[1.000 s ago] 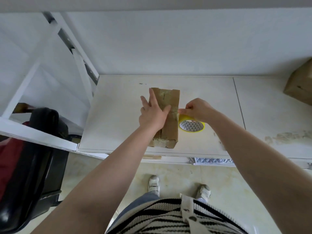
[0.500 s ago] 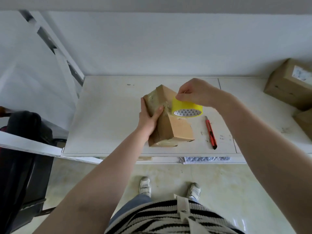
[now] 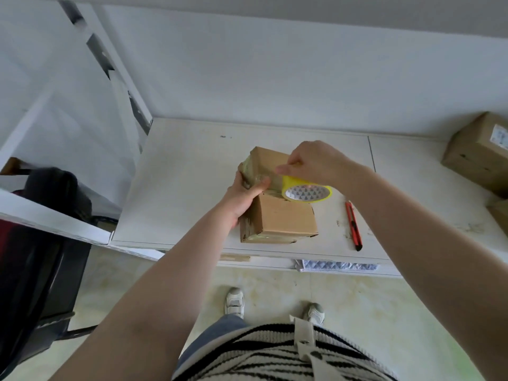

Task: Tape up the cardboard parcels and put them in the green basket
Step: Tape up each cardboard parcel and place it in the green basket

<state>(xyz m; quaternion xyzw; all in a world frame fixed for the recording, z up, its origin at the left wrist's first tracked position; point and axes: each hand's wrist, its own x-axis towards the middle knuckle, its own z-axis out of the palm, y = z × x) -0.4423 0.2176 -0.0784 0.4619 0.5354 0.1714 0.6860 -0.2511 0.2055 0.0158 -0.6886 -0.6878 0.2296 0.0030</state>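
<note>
Left hand (image 3: 242, 196) grips the tilted brown cardboard parcel (image 3: 277, 215); right hand (image 3: 316, 163) pinches the glossy yellow tape roll (image 3: 306, 192).

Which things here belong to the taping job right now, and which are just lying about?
In use:
- cardboard parcel, gripped by the left hand
- yellow tape roll, held by the right hand against the parcel
- more cardboard boxes at the table's right end, probably waiting

Lying about:
- red utility knife on the white table
- black chair, left

The green basket is not in view.
</note>
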